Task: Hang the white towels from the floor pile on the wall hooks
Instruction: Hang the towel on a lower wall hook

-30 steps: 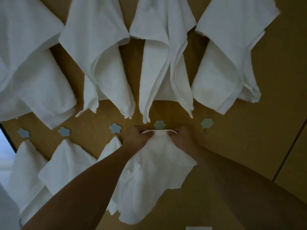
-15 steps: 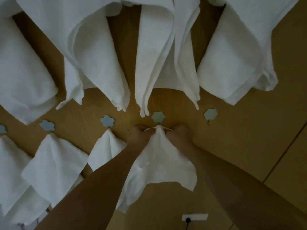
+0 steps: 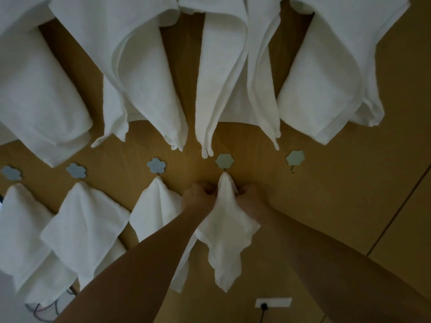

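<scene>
I seem to be in a home utility or bathroom corner, though I cannot tell which room. A tan wooden wall panel [image 3: 326, 206] fills the frame, carrying flower-shaped hooks [image 3: 156, 165] across the middle and white towels [image 3: 88, 220] hung in two rows. A white wall socket [image 3: 273, 302] with a plugged cable sits at the bottom centre.

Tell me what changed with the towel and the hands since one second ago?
The small towel went up onto the hexagon hook; its top now peaks under it. The left hand and right hand moved closer, still gripping it. The other towels and the bare hook stayed.
</scene>
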Action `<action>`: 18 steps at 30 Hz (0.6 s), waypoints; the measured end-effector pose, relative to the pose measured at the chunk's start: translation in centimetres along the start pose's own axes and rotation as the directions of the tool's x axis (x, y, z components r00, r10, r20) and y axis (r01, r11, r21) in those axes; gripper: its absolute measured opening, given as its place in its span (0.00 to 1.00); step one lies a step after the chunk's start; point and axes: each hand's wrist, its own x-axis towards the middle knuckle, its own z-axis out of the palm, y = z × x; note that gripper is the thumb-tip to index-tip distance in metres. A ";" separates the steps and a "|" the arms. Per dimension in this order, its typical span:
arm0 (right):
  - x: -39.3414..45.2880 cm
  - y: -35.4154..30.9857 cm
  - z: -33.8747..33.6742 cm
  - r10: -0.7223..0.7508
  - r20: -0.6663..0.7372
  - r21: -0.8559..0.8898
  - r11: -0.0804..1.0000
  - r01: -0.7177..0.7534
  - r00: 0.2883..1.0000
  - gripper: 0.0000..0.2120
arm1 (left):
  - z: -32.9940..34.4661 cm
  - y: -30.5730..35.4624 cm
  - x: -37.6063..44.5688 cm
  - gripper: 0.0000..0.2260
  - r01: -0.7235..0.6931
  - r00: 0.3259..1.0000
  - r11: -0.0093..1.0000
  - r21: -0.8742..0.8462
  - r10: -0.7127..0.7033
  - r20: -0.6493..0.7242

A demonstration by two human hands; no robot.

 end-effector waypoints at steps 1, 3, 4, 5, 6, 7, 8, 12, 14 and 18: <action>-0.1 0.4 0.0 -0.021 -0.003 -0.055 0.998 0.021 1.000 0.09 | -0.1 -0.1 0.0 0.07 -0.005 1.000 0.999 0.033 0.005 -0.016; -0.3 1.1 0.0 -0.052 -0.019 -0.155 0.987 0.048 0.998 0.12 | -0.2 0.0 -0.1 0.07 -0.033 0.998 0.994 0.103 0.039 -0.059; -0.3 1.3 0.0 -0.059 -0.024 -0.201 0.978 0.053 0.998 0.12 | -0.2 0.1 -0.3 0.08 -0.065 0.994 0.987 0.145 0.077 -0.078; -0.3 1.4 -0.1 -0.059 -0.028 -0.246 0.968 0.051 0.998 0.12 | 0.0 0.1 -0.6 0.08 -0.101 0.989 0.978 0.182 0.119 -0.090; -0.4 1.5 -0.1 -0.058 -0.037 -0.287 0.957 0.045 0.998 0.12 | 0.1 0.1 -0.9 0.08 -0.131 0.984 0.969 0.211 0.153 -0.093; -0.4 1.7 -0.1 -0.057 -0.048 -0.317 0.948 0.039 0.997 0.10 | 0.3 0.1 -1.2 0.09 -0.152 0.980 0.959 0.239 0.177 -0.088; -0.3 1.8 -0.1 -0.054 -0.061 -0.327 0.944 0.031 0.997 0.08 | 0.4 0.0 -1.5 0.10 -0.161 0.980 0.950 0.268 0.186 -0.072; -0.9 2.2 -0.4 -0.067 -0.108 -0.295 0.955 0.032 0.992 0.06 | 0.4 -0.5 -2.4 0.13 -0.180 0.976 0.912 0.368 0.213 -0.052; -1.5 2.3 -0.8 -0.092 -0.114 -0.260 0.964 0.059 0.989 0.11 | 0.2 -0.5 -2.8 0.13 -0.169 0.975 0.910 0.378 0.212 -0.073; -3.4 2.3 -1.8 -0.182 -0.096 -0.232 0.960 0.156 0.979 0.14 | -0.4 0.1 -3.7 0.12 -0.135 0.971 0.932 0.336 0.191 -0.141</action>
